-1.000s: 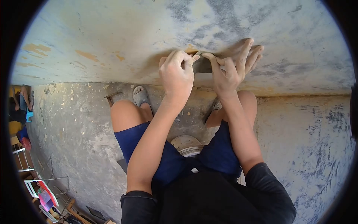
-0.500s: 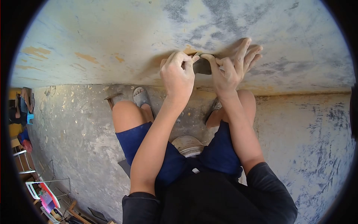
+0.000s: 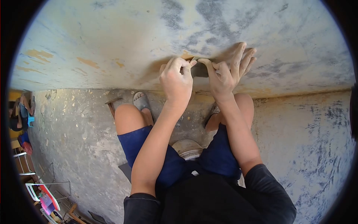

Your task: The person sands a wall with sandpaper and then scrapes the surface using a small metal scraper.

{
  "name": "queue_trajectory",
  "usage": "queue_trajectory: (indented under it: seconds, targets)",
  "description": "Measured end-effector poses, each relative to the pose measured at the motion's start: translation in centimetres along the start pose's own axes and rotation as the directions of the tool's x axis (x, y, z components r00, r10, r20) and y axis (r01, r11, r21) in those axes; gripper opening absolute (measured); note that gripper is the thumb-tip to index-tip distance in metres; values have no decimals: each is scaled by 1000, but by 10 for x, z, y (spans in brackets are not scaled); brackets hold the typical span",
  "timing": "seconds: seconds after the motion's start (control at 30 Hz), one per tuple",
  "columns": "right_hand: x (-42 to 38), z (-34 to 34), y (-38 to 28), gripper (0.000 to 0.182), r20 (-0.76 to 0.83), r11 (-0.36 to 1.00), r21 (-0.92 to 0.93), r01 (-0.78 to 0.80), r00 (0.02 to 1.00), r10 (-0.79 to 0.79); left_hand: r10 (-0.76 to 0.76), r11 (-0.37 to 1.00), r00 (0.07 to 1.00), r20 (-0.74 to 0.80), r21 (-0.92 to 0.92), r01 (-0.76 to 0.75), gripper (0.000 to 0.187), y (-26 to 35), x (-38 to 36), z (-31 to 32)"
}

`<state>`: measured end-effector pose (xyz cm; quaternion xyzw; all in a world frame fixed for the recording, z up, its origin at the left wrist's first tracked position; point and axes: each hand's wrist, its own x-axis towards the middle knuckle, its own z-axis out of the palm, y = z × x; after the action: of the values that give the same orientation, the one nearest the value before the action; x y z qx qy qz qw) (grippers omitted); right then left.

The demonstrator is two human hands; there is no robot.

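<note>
My left hand (image 3: 176,78), pale with dust, is closed in a pinch on the left edge of a thin, dark, bent sheet that looks like sandpaper (image 3: 201,71). On the sheet's other side, my right hand (image 3: 225,76) presses with the thumb along its top edge and has the index finger curled in. The remaining fingers of that hand are stretched out close to the wall. The sheet is against the lower part of a mottled wall (image 3: 130,37), and the fingers partly hide it. Orange patches and dark smears mark the surface around both hands.
A bucket (image 3: 187,147) stands between my legs. On the concrete floor (image 3: 82,130) a hammer-like tool (image 3: 112,106) lies beside my sandalled foot. At the far left are a chair with a red edge (image 3: 50,196), a blue stool (image 3: 31,120) and part of another person (image 3: 24,108).
Both hands, still on the sheet, appear slightly lower and farther left in view. The whole scene has also shifted down a little. The grip looks the same.
</note>
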<state>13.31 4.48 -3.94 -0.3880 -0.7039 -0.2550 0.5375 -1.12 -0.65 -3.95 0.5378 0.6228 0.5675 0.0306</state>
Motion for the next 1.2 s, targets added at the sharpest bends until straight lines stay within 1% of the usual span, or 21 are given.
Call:
queue_trajectory:
  seconds: [0.07, 0.13, 0.23, 0.33, 0.4, 0.43, 0.47, 0.53, 0.57, 0.63, 0.67, 0.7, 0.77, 0.8, 0.87, 0.93, 0.97, 1.0, 1.1, 1.13, 1.2]
  targets:
    - [3, 13, -8, 50, -26, 1000, 23, 7, 1000, -6, -71, 996, 996, 49, -46, 73, 26, -2, 5, -9]
    - [9, 28, -21, 50, -95, 999, 22, 49, 994, -46, -99, 994, 995, 0, -49, 99, 26, -6, 14, -22]
    - [12, 31, -31, 50, -44, 996, 39, 83, 996, -81, -135, 990, 990, -38, -46, 134, 22, -12, 15, -26]
    - [5, 26, -20, 48, -37, 995, 82, 58, 998, -55, -78, 997, 993, -85, -4, 78, 19, -5, 17, -19]
    - [-1, 15, -6, 48, -51, 997, 57, 45, 998, -42, 1, 1000, 1000, 15, -14, 0, 25, -5, 10, -10]
    - [0, 9, -2, 48, -59, 999, 36, 29, 998, -27, -11, 1000, 999, 50, -7, 12, 26, -1, 7, -5]
    - [-2, 6, -2, 48, -59, 999, 33, 35, 998, -33, -12, 1000, 999, 47, -13, 12, 26, 0, 6, -2]
    - [-2, 0, -6, 47, 11, 998, 9, -62, 998, 62, -12, 1000, 999, 46, -10, 13, 23, 1, 6, -4]
    - [1, 8, -11, 47, 8, 998, 18, -60, 998, 60, 24, 1000, 999, 24, -10, -23, 22, -1, 8, -10]
    - [11, 33, -25, 48, -175, 997, 78, 0, 984, 13, 12, 1000, 999, -35, 5, -12, 22, -6, 18, -24]
    - [11, 36, -32, 48, -172, 997, 82, -7, 985, 21, -3, 1000, 997, -73, 10, 3, 22, -7, 19, -32]
    - [10, 37, -37, 48, -111, 998, 60, 10, 994, -3, -141, 988, 989, -49, -65, 138, 15, -9, 20, -35]
    - [13, 29, -38, 50, 7, 997, -41, 66, 998, -66, -130, 991, 990, -62, -46, 127, 15, -13, 22, -33]
    - [10, 27, -32, 50, 8, 997, -47, 69, 998, -69, -115, 993, 991, -74, -38, 112, 16, -12, 23, -29]
    - [0, 29, -20, 47, -58, 996, 38, 76, 996, -74, -80, 995, 993, -87, -68, 75, 16, -7, 19, -20]
    - [-8, 12, 2, 46, -55, 997, 45, 65, 997, -62, 54, 998, 998, 32, -31, -53, 21, -3, 9, -8]
    - [-10, 4, 9, 45, -48, 997, 52, 50, 998, -48, 31, 999, 997, 73, -22, -30, 18, 1, 4, -1]
    - [-9, 0, 9, 45, -54, 997, 50, 61, 997, -58, 57, 997, 998, 40, -46, -55, 15, 7, 4, 2]
    - [-5, 2, -1, 44, 13, 999, 40, -18, 1000, 17, 2, 998, 998, 57, -59, 1, 15, 8, 10, -8]
    - [0, 10, -7, 44, 8, 998, 54, -15, 1000, 15, -26, 999, 999, 30, -43, 27, 16, 6, 13, -14]
    - [7, 25, -20, 46, -75, 998, 26, 63, 995, -61, -57, 998, 998, 12, -21, 57, 18, 2, 19, -24]
